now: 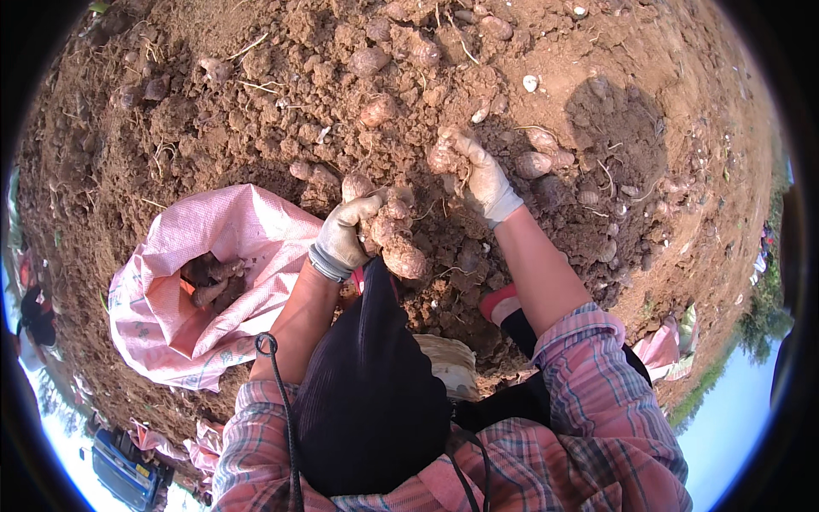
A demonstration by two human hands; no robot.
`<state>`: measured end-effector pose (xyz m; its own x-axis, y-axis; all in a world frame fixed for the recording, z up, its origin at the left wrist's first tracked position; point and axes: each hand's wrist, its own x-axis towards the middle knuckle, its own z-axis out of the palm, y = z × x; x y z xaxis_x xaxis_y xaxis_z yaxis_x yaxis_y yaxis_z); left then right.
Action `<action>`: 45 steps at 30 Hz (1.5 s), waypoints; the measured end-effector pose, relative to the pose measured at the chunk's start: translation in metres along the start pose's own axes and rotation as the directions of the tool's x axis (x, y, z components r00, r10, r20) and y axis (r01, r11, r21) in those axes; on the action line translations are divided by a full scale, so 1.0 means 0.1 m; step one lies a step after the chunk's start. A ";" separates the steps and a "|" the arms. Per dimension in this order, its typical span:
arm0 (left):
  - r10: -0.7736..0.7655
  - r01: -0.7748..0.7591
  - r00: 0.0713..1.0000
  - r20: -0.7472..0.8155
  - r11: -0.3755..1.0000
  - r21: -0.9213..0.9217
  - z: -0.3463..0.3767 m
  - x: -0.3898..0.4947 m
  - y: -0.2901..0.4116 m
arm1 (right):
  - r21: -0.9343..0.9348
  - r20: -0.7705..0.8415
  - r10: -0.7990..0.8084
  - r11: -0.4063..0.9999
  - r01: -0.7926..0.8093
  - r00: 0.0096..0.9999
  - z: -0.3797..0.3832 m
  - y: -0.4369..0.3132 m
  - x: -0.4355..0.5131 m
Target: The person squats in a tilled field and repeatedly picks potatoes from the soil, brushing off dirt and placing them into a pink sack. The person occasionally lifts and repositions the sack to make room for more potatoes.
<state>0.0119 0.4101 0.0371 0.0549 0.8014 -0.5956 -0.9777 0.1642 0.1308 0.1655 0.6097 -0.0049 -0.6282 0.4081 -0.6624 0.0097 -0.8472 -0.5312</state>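
Observation:
A knobbly cluster of taro corms (398,240), caked with soil, is held in my left hand (347,233), which wears a pale work glove. Farther forward and to the right, my gloved right hand (483,176) grips another soil-covered taro corm (443,158) close to the ground. An open pink woven sack (192,224) stands beside my left forearm, its mouth facing up. Several taro corms (221,281) lie inside it, partly in shadow. Just right of my right hand, loose taro corms (534,164) rest on the soil.
Clumpy brown soil (281,57) spreads all around, with more corms (369,61) and thin roots scattered over it. My red shoe (498,301) is planted at right. Another pink sack (662,349) lies far right. A blue vehicle (125,470) and a person (38,317) appear at the left rim.

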 end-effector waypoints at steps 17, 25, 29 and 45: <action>0.109 -0.127 0.972 0.209 0.989 0.075 0.46 -0.13 -0.01 | -0.850 0.313 -0.136 0.401 0.341 0.940 0.61 -0.02 -0.60; 0.140 -0.122 0.967 0.212 0.988 -0.093 0.05 -0.59 0.18 | -0.783 0.077 -0.145 -0.622 -0.030 0.986 0.07 -0.58 -0.41; 0.442 -0.467 0.878 0.185 0.874 0.131 -0.08 -1.32 0.59 | -0.955 -0.233 -0.408 -0.076 -0.287 0.883 -0.22 -0.98 0.16; 0.303 -0.176 0.946 0.114 0.778 -0.604 0.05 -0.90 0.33 | -0.863 -0.372 -0.307 -0.231 -0.448 0.876 0.04 -0.86 0.54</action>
<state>-0.0244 0.3462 0.0986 -0.2207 0.8738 -0.4334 -0.8923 -0.3603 -0.2721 0.1282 0.7032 0.0074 -0.2636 0.7443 -0.6137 0.9511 0.3068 -0.0364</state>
